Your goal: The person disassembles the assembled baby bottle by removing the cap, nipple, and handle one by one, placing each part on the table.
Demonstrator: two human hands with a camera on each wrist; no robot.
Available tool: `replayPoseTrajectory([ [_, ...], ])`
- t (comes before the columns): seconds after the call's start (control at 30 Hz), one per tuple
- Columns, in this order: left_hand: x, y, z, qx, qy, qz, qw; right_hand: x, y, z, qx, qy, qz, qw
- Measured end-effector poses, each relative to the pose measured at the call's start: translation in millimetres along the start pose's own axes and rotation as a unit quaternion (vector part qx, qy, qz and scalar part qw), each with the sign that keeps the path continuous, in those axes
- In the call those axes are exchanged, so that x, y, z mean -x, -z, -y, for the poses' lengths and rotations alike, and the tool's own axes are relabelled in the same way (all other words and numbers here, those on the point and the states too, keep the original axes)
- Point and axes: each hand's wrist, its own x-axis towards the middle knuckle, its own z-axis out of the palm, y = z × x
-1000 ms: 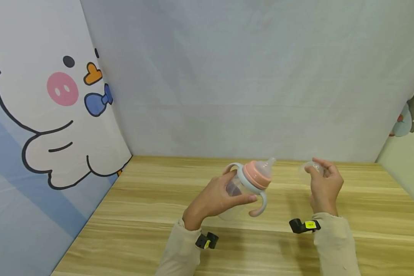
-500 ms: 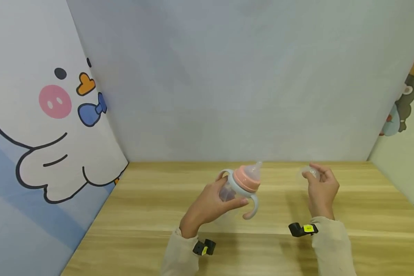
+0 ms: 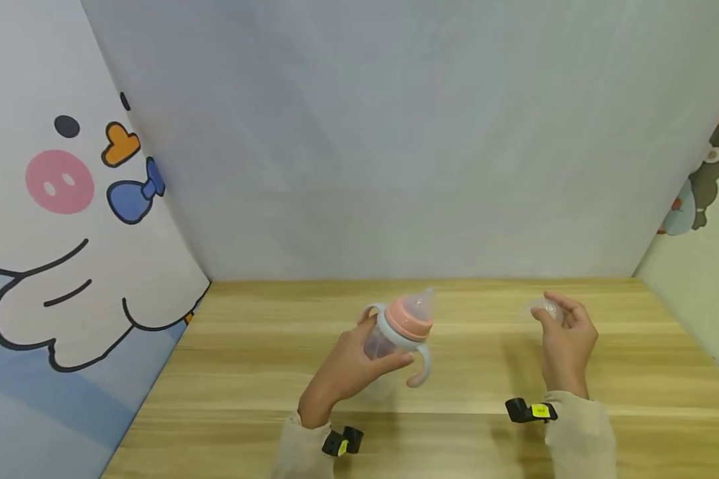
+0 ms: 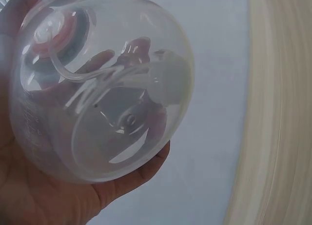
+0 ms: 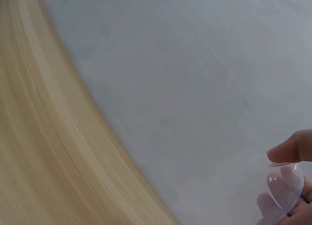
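A baby bottle with a pink collar, clear teat and two pale handles is gripped round its clear body by my left hand. It is held above the table, teat tilted up and to the right. Through the bottle's base in the left wrist view, a thin straw with a white weighted end shows inside. My right hand pinches a clear dome-shaped cap between thumb and fingers, well apart from the bottle. Part of that cap appears at the lower right corner of the right wrist view.
Both hands are over a wooden table. A plain grey-white backdrop rises behind its far edge. Cartoon-printed panels stand at the left and right.
The bottle and my left hand have shifted left and slightly down in the head view. My right hand stays nearly in place with the cap. The head view itself has turned a little.
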Motion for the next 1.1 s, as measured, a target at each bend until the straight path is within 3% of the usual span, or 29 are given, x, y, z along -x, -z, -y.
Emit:
replayPoseTrajectory([
  [0.1,1.0,1.0,4.4,0.004,0.011,-0.017,0.9998,-2,3,0,0.005,0.005,-0.006,1.000],
  [0.27,3.3,6.4,7.8,-0.009,0.001,-0.032,0.9994,1,-1,4,-0.004,0.028,-0.004,1.000],
  [0.7,1.8,6.2,15.3,0.004,-0.002,-0.039,0.9992,-7,6,-2,0.012,0.013,-0.012,1.000],
  [0.9,7.8,4.7,17.6,0.003,0.007,-0.039,0.9992,-9,11,-20,0.054,-0.008,-0.008,0.998],
  [1.1,4.7,8.9,11.6,-0.030,-0.022,-0.037,0.9986,-13,11,-26,0.076,0.003,-0.010,0.997],
])
